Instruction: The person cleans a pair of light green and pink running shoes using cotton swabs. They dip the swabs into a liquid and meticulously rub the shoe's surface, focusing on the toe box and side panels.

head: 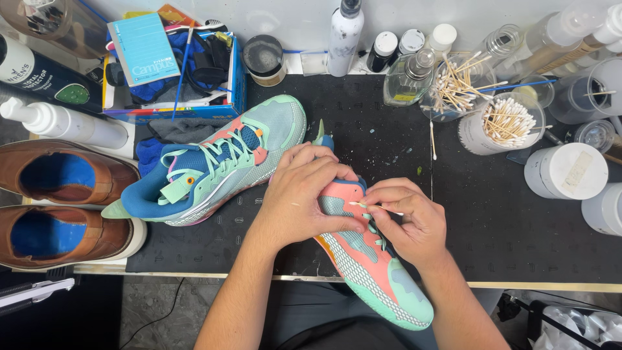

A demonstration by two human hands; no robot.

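Observation:
A mint, coral and blue sneaker [372,272] lies toe-down toward me on the black mat [505,220]. My left hand [304,194] grips its upper part near the tongue, fingers wrapped over the coral panel. My right hand [411,220] pinches a cotton swab [376,208] whose tip touches the sneaker by the lace eyelets. The matching second sneaker [217,162] rests on its sole to the left, laces tied, touched by neither hand.
Two brown leather shoes [61,201] sit at the left edge. A blue box of supplies [172,71] with a notebook stands at the back left. Cups of cotton swabs [502,123], bottles and white jars [567,170] crowd the back and right.

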